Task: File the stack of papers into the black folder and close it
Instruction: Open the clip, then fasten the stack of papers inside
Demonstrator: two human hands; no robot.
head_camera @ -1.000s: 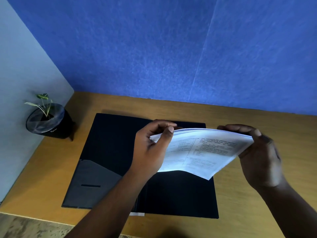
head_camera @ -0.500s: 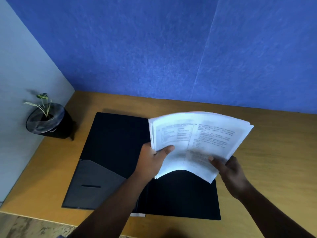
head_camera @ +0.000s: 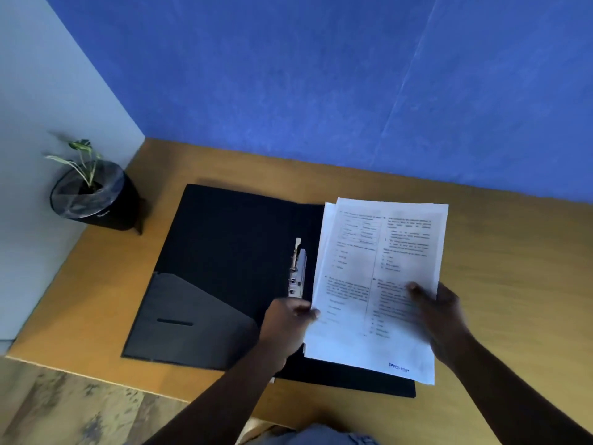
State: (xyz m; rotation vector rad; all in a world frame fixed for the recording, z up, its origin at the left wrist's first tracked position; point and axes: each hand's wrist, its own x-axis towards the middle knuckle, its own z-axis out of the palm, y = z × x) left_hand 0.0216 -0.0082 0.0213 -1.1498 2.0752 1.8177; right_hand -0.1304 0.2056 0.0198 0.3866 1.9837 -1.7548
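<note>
Papers (head_camera: 378,284) are now lying flatter over the folder (head_camera: 224,252) at centre frame, both hands' fingers (head_camera: 420,289) pinching them; uneven sheets risk missing the clip (head_camera: 296,271).

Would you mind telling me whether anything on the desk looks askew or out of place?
Only the papers: the sheets are fanned unevenly at the top left corner, not squared, and they overhang the open folder's right edge. Both hands hold them. Nothing else stands out.
</note>
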